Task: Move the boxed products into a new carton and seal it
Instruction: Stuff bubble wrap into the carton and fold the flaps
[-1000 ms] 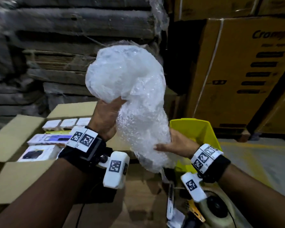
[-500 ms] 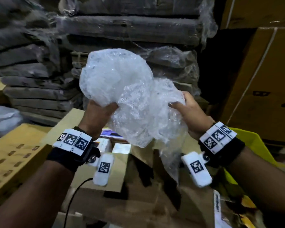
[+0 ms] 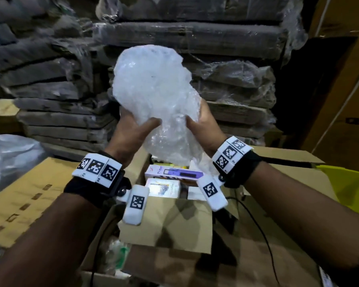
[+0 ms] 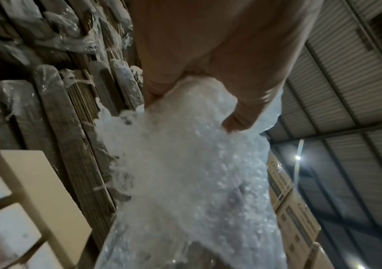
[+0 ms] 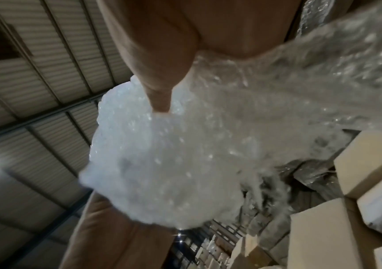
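Padding step in hand, by appearance. Left hand (image 3: pixel 131 129) and right hand (image 3: pixel 203 125) each grip one wad of bubble wrap (image 3: pixel 153 96), fingers curled into it, directly above the open carton (image 3: pixel 166 220). Three boxed products (image 3: pixel 172 174) are visible inside that carton; others may be hidden. Next move likely calls for lowering the wrap onto them, then closing the flaps.

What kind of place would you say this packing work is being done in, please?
Most likely a warehouse or packing area. Bundles of flattened cardboard wrapped in plastic are stacked behind, large printed cartons stand in stacks, and a corrugated metal roof runs overhead.
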`<action>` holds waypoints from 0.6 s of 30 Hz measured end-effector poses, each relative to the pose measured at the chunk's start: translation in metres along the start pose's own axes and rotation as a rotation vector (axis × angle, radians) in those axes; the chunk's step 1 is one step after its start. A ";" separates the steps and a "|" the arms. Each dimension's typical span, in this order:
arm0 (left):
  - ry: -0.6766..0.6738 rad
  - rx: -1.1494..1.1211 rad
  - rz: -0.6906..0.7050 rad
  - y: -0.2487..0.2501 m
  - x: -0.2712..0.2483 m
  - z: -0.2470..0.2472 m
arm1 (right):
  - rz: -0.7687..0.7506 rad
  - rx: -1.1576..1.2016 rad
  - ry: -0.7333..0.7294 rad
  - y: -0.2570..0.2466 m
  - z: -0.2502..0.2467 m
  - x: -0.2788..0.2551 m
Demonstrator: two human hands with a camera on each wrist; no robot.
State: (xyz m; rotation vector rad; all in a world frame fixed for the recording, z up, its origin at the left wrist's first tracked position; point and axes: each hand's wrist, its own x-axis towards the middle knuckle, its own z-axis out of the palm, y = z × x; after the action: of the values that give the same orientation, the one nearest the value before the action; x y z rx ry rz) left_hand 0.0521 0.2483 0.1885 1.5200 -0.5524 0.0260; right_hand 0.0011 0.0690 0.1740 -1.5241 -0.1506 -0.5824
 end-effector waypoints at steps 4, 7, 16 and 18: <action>0.008 0.054 -0.036 -0.026 0.008 -0.007 | 0.122 -0.148 0.025 0.047 -0.005 0.015; 0.036 0.146 -0.146 -0.060 0.008 -0.005 | 0.326 -0.306 -0.070 0.109 -0.016 0.002; -0.033 0.340 -0.280 -0.122 0.023 -0.022 | 0.521 -0.517 -0.121 0.155 -0.055 -0.011; -0.016 0.347 -0.278 -0.125 0.026 -0.024 | 0.458 -0.594 -0.048 0.145 -0.062 -0.010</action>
State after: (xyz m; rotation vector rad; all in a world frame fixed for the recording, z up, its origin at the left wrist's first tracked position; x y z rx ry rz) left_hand 0.1263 0.2535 0.0825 1.9270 -0.3556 -0.1098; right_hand 0.0415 0.0035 0.0357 -2.0640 0.3614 -0.2241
